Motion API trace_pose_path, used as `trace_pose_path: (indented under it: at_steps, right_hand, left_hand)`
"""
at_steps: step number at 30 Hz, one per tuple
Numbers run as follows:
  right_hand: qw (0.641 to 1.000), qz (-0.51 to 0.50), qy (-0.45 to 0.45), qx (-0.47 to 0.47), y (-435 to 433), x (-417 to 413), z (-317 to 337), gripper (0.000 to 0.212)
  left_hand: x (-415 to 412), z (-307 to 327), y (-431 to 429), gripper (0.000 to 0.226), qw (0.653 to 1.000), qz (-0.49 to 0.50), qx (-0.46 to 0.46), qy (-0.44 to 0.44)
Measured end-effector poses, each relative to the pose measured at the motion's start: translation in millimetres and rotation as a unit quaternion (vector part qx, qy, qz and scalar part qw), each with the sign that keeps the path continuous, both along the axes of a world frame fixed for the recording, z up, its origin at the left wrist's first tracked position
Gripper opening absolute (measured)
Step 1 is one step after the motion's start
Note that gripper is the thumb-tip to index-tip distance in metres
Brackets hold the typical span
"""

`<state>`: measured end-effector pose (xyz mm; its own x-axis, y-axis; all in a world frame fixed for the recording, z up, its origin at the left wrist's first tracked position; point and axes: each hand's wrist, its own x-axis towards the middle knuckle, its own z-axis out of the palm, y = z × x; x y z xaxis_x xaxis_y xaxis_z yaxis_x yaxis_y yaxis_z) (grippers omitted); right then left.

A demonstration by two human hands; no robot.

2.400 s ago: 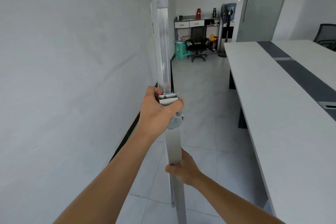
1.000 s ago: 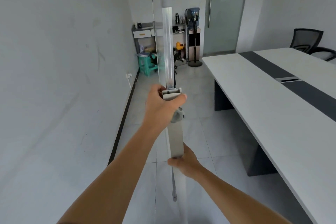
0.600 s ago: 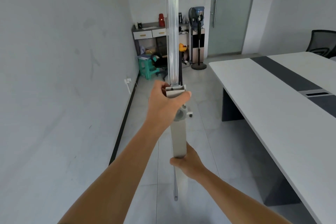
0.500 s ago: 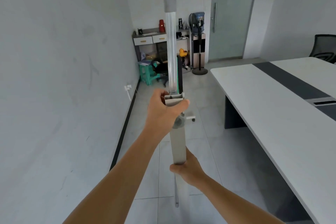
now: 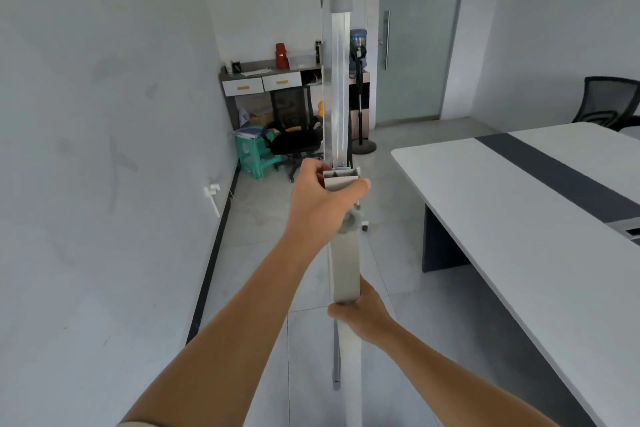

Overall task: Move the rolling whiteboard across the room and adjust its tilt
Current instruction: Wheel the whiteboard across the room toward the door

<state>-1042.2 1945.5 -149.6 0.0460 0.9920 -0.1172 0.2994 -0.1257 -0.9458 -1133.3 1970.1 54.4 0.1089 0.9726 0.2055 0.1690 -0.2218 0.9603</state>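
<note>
I see the rolling whiteboard point(image 5: 338, 87) edge-on, as a thin aluminium frame rising straight in front of me. Its grey stand post point(image 5: 344, 274) runs down below it, with a round tilt knob point(image 5: 352, 221) on the side. My left hand point(image 5: 322, 204) is wrapped around the top of the post, just under the board's lower corner. My right hand point(image 5: 362, 314) grips the same post lower down. The board's face is hidden from this angle, and the stand's wheels are mostly out of sight.
A long white table point(image 5: 519, 218) with a dark strip fills the right side. The white wall point(image 5: 104, 149) runs close on the left. Ahead stand a desk with drawers point(image 5: 266, 80), a black office chair point(image 5: 294, 135), a green stool point(image 5: 254, 156), a fan point(image 5: 360, 94) and a glass door point(image 5: 415, 45).
The board has been pulled away from the left wall and rolled into the aisle, and the far corner and table end now look a little nearer. Both hands kept their grip.
</note>
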Motion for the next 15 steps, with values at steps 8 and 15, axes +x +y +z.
trace_pose_path:
  at_steps: [8,15]
  right_hand:
    - [0.998,-0.056,0.008,-0.026,125,18,12,0.029]
    - [0.996,-0.077,0.014,-0.031,236,37,13,0.025]
  left_hand:
    - [23,6,134,0.043,0.998,-0.057,-0.014,0.019]
    - [44,5,250,0.04,0.997,-0.075,-0.008,0.011]
